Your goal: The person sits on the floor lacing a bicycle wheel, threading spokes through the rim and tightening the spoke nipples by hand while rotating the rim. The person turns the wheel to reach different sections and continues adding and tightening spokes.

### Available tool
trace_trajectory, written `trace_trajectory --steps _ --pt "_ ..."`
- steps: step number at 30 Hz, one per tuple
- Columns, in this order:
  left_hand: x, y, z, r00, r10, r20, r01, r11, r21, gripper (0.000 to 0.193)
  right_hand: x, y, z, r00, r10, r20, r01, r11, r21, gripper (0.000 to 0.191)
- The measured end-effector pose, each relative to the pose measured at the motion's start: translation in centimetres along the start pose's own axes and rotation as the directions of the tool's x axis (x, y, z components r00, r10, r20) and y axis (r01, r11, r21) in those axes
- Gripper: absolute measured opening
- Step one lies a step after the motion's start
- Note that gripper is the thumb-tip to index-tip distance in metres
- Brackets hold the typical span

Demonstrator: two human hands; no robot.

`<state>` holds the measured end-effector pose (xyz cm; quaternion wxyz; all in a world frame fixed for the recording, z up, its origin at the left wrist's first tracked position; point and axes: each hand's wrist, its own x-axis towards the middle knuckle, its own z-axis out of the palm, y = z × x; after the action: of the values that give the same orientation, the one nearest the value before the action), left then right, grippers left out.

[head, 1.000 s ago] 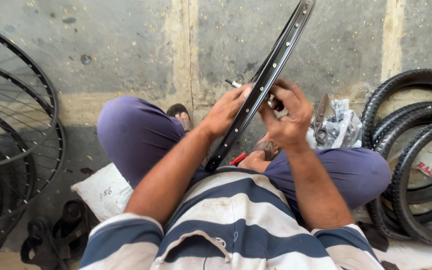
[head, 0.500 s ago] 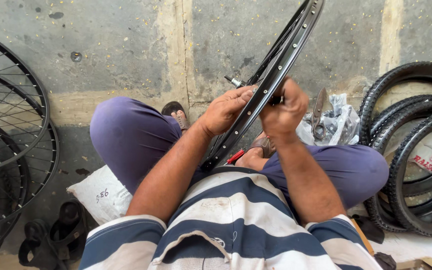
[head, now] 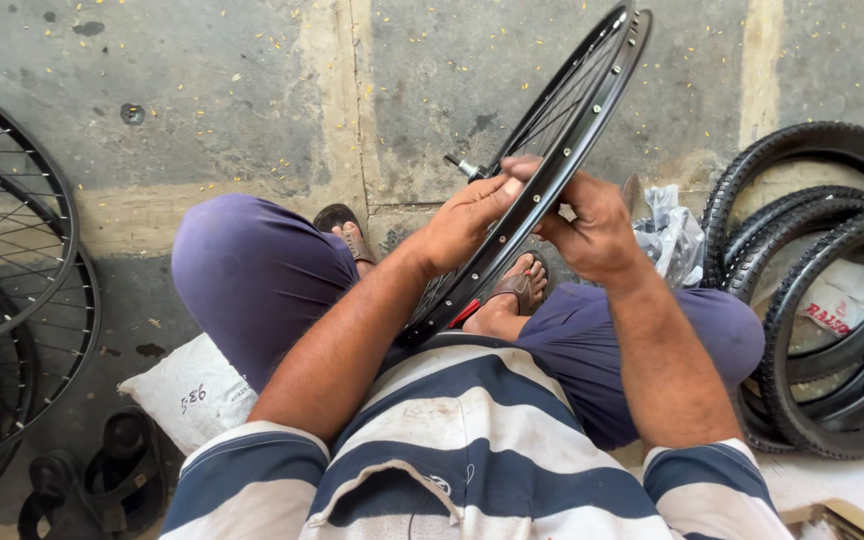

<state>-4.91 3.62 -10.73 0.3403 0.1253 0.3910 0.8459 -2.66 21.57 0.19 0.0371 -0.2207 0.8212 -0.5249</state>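
I sit cross-legged on the concrete floor [head: 252,90] with a black bicycle wheel [head: 537,190] standing edge-on between my knees, its lower edge resting near my lap and its upper edge leaning away from me to the right.

My left hand [head: 467,222] grasps the rim from the left side, fingers curled over its outer edge, thumb toward me. My right hand [head: 597,228] closes on the rim from the right, just opposite the left, fingers bent in at the rim's inner face. Whether the right fingers pinch a small part or tool I cannot tell; they hide that spot.

Progress, as I judge it: the wheel is already laced, since spokes [head: 562,100] run from the rim to a hub whose axle end [head: 460,163] projects to the left. The rim is bare: no tyre, and its row of holes is exposed. I take the step in hand to be work at one spoke seat on the rim. How many seats are finished cannot be read from here.

Around me: bare spoked wheels [head: 12,270] lie to the left, a stack of black tyres [head: 832,300] to the right, a crumpled plastic bag [head: 672,235] beside my right knee, a white sack [head: 192,395] under my left thigh, and dark sandals [head: 102,475] at lower left.
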Motion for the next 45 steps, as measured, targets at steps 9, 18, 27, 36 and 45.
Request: trace_trajectory --steps 9,18,27,36,45 --pt "-1.1 0.9 0.4 0.994 0.095 -0.053 -0.098 0.994 -0.049 0.038 -0.4 1.0 5.9 0.772 -0.295 -0.562 -0.068 0.842 -0.535 0.042" --pt "0.0 0.3 0.8 0.999 -0.017 -0.039 0.019 0.997 0.069 0.055 -0.7 -1.3 -1.1 0.994 0.103 0.020 -0.105 0.971 0.213 0.039" --pt "0.6 -0.6 0.1 0.999 -0.038 0.036 0.044 0.985 -0.165 0.081 0.2 -0.2 -2.0 0.984 0.061 0.165 -0.074 0.994 0.076 0.043" --pt "-0.2 -1.1 0.1 0.999 -0.033 -0.030 0.027 0.985 -0.169 0.101 0.3 -0.6 6.6 0.750 -0.188 -0.634 -0.016 0.953 -0.302 0.041" --pt "-0.9 0.4 -0.9 0.992 0.100 0.078 -0.093 0.992 -0.088 0.052 0.0 -0.9 5.1 0.780 -0.026 -0.625 -0.137 0.968 -0.212 0.033"
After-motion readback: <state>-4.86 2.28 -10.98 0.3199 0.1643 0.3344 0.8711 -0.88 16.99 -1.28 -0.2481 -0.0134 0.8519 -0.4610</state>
